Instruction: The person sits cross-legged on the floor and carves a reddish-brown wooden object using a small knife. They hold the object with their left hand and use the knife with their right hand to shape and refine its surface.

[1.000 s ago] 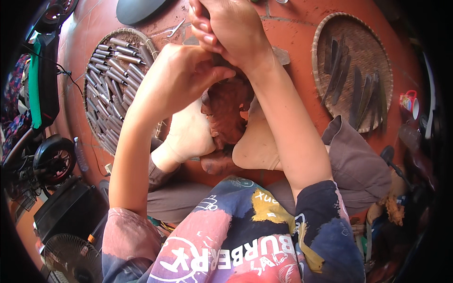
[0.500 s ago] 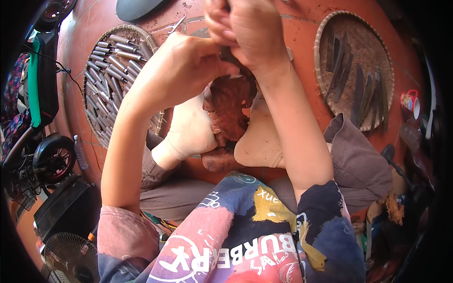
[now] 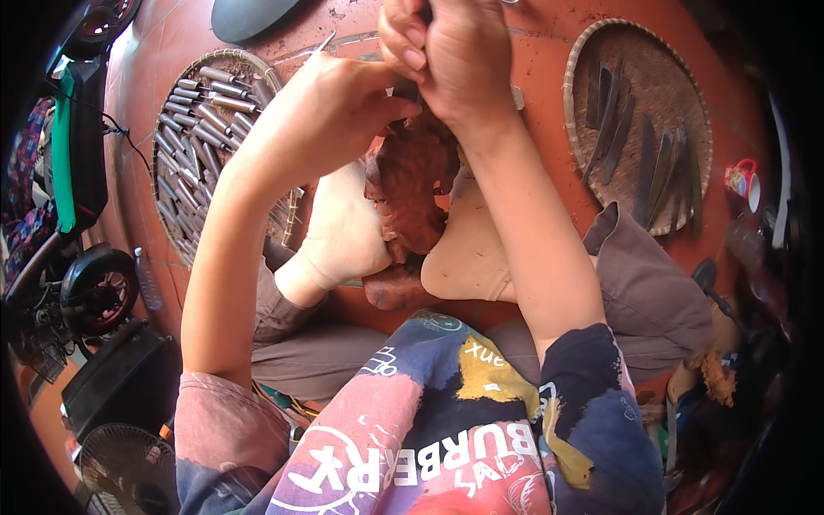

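Note:
A reddish-brown carved piece of wood [image 3: 408, 189] with an uneven, hollowed surface stands between my bare feet [image 3: 348, 223], which press against its sides. Over its far end, my left hand [image 3: 352, 99] has its fingers curled close to the wood; what they hold is mostly hidden. My right hand [image 3: 459, 64] is closed in a fist just beyond, at the top of the picture, around a dark tool handle [image 3: 427, 11] of which only a bit shows. A lower rounded part of wood [image 3: 399, 287] lies near my heels.
At the left, a round woven tray [image 3: 159, 142] holds many metal-and-wood hand tools [image 3: 202, 129]. Another woven tray [image 3: 573, 73] at the right carries several dark flat blades [image 3: 657, 167]. A red and white mug [image 3: 743, 184], a fan [image 3: 129, 468] and a wheel [image 3: 99, 290] stand farther out.
Both hands keep nearly the same pose over the wood. The right fist sits slightly farther up, and the whole view has shifted a little.

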`<state>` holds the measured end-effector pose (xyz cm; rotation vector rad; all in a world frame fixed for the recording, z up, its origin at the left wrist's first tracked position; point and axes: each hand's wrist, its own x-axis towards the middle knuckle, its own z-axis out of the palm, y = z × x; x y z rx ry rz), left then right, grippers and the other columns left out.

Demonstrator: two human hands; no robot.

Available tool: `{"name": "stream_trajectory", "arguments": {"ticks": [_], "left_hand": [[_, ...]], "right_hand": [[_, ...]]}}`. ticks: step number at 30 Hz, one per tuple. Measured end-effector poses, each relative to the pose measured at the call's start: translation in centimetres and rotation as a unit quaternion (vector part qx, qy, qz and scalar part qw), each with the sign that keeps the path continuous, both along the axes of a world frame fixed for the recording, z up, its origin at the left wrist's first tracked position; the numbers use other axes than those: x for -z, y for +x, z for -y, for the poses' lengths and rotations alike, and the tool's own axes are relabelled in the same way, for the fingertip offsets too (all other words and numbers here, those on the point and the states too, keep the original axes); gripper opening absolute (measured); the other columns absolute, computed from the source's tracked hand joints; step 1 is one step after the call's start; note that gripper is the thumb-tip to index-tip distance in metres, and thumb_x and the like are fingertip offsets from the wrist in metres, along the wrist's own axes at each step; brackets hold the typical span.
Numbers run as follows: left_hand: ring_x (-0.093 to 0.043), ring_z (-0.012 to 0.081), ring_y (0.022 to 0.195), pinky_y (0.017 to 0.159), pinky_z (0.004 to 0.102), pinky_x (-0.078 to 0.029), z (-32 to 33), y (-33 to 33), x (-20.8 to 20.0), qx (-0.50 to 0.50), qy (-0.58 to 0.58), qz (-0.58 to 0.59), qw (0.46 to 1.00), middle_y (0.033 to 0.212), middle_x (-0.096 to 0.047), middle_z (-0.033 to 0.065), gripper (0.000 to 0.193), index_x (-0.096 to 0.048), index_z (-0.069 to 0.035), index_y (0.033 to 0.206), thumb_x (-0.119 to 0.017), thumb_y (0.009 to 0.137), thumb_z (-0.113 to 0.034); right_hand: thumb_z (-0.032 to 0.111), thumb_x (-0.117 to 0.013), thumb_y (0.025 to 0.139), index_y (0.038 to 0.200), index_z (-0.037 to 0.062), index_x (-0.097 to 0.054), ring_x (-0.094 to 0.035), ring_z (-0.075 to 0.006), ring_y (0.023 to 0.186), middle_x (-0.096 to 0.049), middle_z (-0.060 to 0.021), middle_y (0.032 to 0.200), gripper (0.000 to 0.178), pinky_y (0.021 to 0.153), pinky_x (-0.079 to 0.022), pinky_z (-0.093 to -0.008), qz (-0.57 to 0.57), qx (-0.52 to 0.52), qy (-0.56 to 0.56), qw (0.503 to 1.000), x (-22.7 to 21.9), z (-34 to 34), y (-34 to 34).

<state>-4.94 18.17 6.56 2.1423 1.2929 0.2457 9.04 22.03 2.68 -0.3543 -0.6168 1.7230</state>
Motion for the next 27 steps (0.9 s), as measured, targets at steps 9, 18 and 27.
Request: {"name": "stream_trajectory", "arguments": {"ticks": [9, 18, 27], "left_hand": [[-0.071, 0.0272, 0.074, 0.063, 0.0358, -0.053, 7.1, 3.4, -2.2, -0.267, 0.262, 0.075, 0.924, 0.082, -0.07, 0.0109, 0.016, -0.066, -0.008, 0.103, -0.071, 0.089, -0.013], [-0.038, 0.0478, 0.13, 0.107, 0.0545, -0.035, 12.5, 8.6, 3.8, -0.322, 0.151, -0.075, 0.932, 0.147, -0.032, 0.0313, 0.081, -0.039, -0.026, 0.154, -0.071, 0.083, -0.049], [-0.039, 0.0423, 0.127, 0.101, 0.0516, -0.039, 12.5, 8.8, 4.6, -0.316, 0.156, -0.116, 0.929, 0.135, -0.04, 0.024, 0.082, -0.04, -0.024, 0.153, -0.069, 0.082, -0.053]], "right_hand": [[0.018, -0.066, 0.095, 0.106, -0.0016, -0.068, -0.066, -0.0119, 0.083, -0.07, -0.0049, 0.09, 0.023, 0.077, -0.052, -0.0252, 0.061, -0.303, 0.062, 0.949, 1.2, -0.4, 8.8], [0.001, -0.068, 0.09, 0.108, 0.0, -0.071, -0.061, -0.0206, 0.119, -0.068, -0.0143, 0.122, 0.019, 0.1, -0.05, -0.0319, 0.173, -0.174, 0.062, 0.967, 5.0, 2.5, 7.7], [-0.001, -0.072, 0.085, 0.098, 0.0011, -0.074, -0.062, -0.0236, 0.12, -0.073, -0.009, 0.102, 0.013, 0.097, -0.052, -0.0336, 0.25, -0.198, 0.079, 0.945, 4.8, 2.2, 7.5]]}}
